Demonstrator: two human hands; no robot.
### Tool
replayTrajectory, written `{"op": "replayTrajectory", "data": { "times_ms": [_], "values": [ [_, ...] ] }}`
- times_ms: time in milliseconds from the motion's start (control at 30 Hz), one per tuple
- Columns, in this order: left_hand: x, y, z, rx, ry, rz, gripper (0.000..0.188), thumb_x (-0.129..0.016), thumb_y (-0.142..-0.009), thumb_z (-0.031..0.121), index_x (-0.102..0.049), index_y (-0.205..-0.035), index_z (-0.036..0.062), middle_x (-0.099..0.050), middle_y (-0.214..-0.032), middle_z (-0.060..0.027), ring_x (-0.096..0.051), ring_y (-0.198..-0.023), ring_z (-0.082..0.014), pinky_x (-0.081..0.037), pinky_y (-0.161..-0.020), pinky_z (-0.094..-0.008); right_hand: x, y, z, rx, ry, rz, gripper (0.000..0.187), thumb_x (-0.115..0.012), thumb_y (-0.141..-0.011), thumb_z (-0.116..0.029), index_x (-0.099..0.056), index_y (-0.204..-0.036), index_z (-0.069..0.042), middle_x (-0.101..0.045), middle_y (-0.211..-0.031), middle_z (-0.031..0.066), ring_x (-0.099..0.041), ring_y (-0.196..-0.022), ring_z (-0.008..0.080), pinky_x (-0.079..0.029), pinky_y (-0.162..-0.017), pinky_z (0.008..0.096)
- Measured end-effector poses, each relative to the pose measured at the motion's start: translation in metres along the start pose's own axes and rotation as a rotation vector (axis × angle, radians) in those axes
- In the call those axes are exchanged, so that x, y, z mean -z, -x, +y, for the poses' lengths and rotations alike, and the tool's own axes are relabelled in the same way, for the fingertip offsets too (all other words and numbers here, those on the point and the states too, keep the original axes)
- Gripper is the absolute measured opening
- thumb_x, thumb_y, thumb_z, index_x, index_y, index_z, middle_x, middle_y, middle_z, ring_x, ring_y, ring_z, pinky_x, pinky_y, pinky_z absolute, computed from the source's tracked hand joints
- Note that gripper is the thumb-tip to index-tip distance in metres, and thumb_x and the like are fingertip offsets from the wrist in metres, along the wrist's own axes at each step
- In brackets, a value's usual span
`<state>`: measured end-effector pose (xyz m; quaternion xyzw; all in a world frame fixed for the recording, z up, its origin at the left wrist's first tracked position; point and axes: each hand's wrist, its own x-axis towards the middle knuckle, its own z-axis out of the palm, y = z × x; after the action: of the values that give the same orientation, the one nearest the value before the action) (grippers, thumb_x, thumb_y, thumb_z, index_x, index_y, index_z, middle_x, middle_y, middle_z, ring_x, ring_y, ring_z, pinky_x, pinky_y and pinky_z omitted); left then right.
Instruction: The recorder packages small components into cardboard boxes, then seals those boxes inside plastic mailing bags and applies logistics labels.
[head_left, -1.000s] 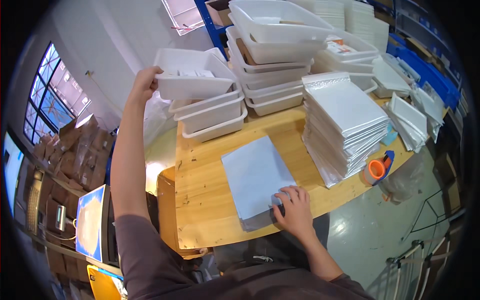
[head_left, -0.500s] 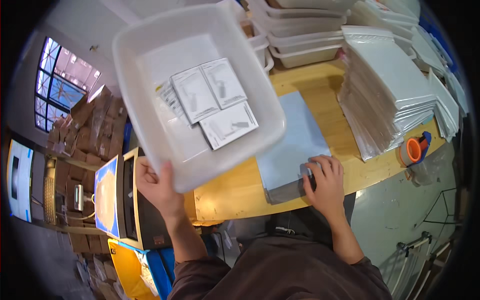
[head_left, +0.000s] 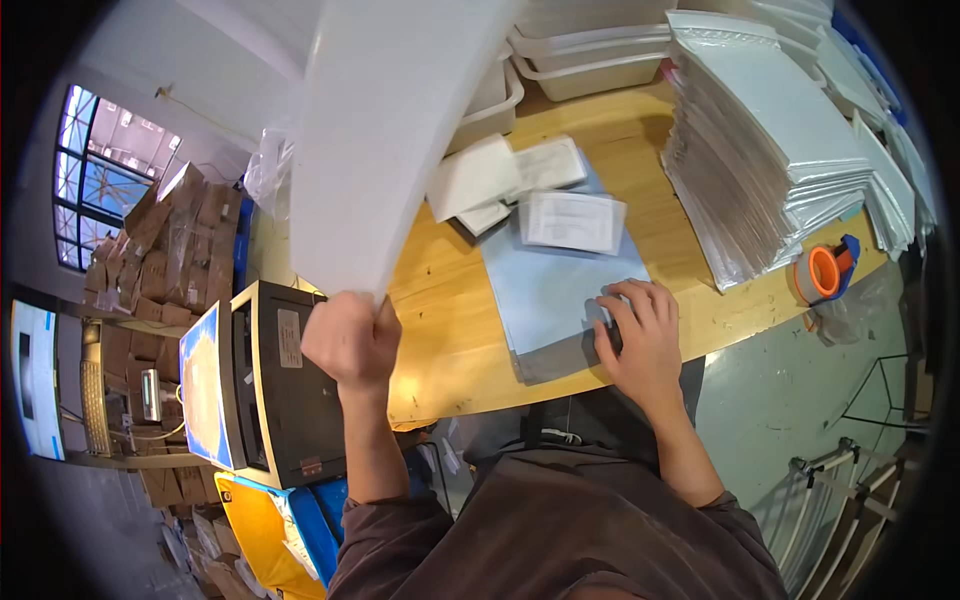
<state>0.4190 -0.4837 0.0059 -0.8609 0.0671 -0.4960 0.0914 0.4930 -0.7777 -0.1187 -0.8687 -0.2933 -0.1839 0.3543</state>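
My left hand [head_left: 350,338] is closed on the edge of a white plastic tub [head_left: 365,130], which is tipped up on its side with its underside toward me. Beside the tub, several flat white boxes [head_left: 572,221] have come out onto the table, blurred by motion. Some of them lie over a light blue sheet or flat pad [head_left: 545,300], others on the bare wood. My right hand [head_left: 640,335] rests palm down with fingers spread at the near right edge of the blue sheet. Nothing is in it.
A tall stack of white padded envelopes [head_left: 765,160] stands on the wooden table [head_left: 440,370] at the right. Stacked white tubs [head_left: 595,65] are at the back. An orange tape roll [head_left: 824,272] sits at the right edge. A black printer-like machine [head_left: 300,380] is at the left.
My left hand has tipped the tub over on its side. The white boxes that lay inside it are now out on the table and blue sheet. My right hand has barely moved.
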Motion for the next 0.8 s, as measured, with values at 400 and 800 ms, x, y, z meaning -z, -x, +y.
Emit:
{"op": "replayTrajectory", "data": {
  "times_ms": [400, 800],
  "values": [
    [-0.002, -0.014, 0.048, 0.638, 0.354, 0.381, 0.017, -0.068, -0.089, 0.005, -0.051, -0.094, 0.0059, -0.053, -0.082, -0.0018, -0.041, -0.067, -0.0113, -0.039, -0.063, -0.0260, 0.010, 0.007, 0.004, -0.013, -0.247, -0.027, 0.049, -0.075, -0.084, -0.016, -0.060, -0.129, -0.007, -0.060, -0.131, 0.0095, -0.053, -0.123, 0.0318, -0.039, -0.111, 0.0471],
    [0.004, 0.030, 0.184, 0.236, 1.321, -0.193, 0.030, -0.069, -0.085, 0.023, -0.060, -0.102, -0.0003, -0.063, -0.098, -0.0138, -0.057, -0.082, -0.0246, -0.049, -0.074, -0.0357, 0.013, 0.085, 0.007, -0.012, -1.906, 0.264, 0.099, -0.075, -0.081, -0.034, -0.025, -0.163, -0.012, -0.039, -0.162, 0.0101, -0.042, -0.143, 0.0296, -0.032, -0.121, 0.0458]
  ]
}}
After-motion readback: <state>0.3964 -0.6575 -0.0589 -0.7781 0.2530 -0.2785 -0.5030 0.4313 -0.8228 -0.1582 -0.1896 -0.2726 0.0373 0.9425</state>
